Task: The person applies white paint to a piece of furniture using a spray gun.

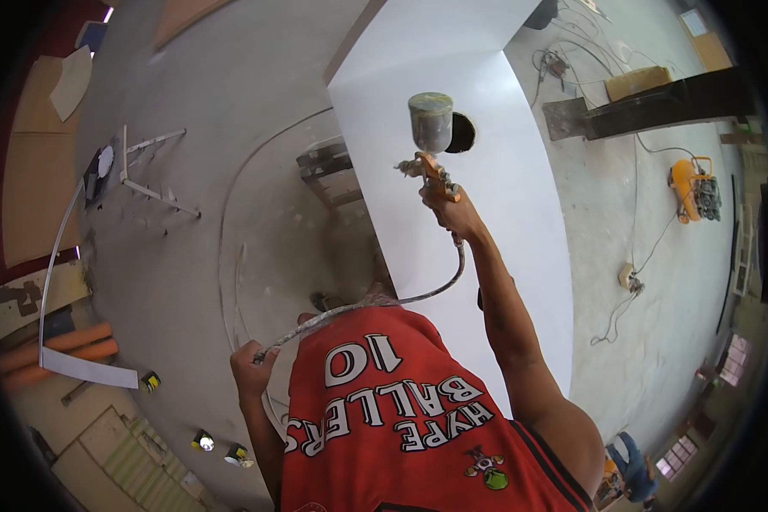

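My right hand [445, 207] is wrapped round the handle of a paint spray gun [431, 171]. On top of the gun sits a paint-stained metal cup [431, 124]. The gun is held over a large white panel [503, 230], near a round dark hole [462, 134] in it. From the bottom of the handle an air hose [427, 294] curves back across the front of my red jersey. Down at the left side of my body, my left hand [253, 367] is closed on that hose.
The white panel rests on a dark wooden support [328, 171]. A folding stand [154, 175] is on the floor at left. Right of the panel are a dark beam [670, 107], a yellow air compressor [693, 189] and loose cables [636, 286]. Orange pipes [60, 350] lie at far left.
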Demonstrator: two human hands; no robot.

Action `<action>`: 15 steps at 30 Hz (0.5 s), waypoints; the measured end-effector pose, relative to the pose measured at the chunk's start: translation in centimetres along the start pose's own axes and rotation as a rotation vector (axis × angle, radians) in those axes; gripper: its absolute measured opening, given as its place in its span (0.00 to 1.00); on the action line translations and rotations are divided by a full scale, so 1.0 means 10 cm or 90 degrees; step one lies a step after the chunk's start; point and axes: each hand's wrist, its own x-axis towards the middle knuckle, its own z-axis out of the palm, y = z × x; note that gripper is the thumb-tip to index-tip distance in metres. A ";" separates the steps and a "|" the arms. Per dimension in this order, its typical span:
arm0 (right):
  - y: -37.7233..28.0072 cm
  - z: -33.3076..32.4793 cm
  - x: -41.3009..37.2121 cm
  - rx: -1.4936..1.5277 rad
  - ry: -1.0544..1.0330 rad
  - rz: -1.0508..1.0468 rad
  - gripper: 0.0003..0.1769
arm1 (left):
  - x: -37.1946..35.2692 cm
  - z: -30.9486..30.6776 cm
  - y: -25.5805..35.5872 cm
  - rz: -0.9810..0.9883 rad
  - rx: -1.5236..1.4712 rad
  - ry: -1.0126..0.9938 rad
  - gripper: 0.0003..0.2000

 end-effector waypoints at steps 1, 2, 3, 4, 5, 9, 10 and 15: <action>-0.03 0.02 -0.02 -0.001 -0.006 -0.001 0.18 | -0.02 -0.01 0.00 -0.009 0.002 0.001 0.21; -0.06 0.04 -0.05 0.009 -0.032 -0.002 0.18 | -0.04 -0.03 0.00 -0.018 0.002 0.000 0.21; -0.08 0.03 -0.06 0.018 -0.057 -0.003 0.18 | -0.05 -0.02 0.00 -0.020 0.002 0.001 0.21; -0.06 0.04 -0.05 0.016 -0.057 -0.003 0.18 | -0.05 -0.02 -0.03 -0.015 0.006 0.003 0.21; -0.02 0.04 -0.04 0.016 -0.024 -0.005 0.17 | -0.05 -0.01 -0.06 -0.009 0.011 0.003 0.21; 0.09 -0.16 0.00 0.017 0.130 -0.003 0.15 | 0.05 0.07 -0.07 0.026 -0.008 -0.006 0.21; 0.13 -0.25 0.00 0.024 0.181 -0.010 0.14 | 0.09 0.10 0.00 0.028 -0.005 -0.018 0.21; 0.42 -0.96 0.05 -0.003 0.416 -0.072 0.16 | 0.27 0.32 0.30 0.066 -0.018 -0.061 0.21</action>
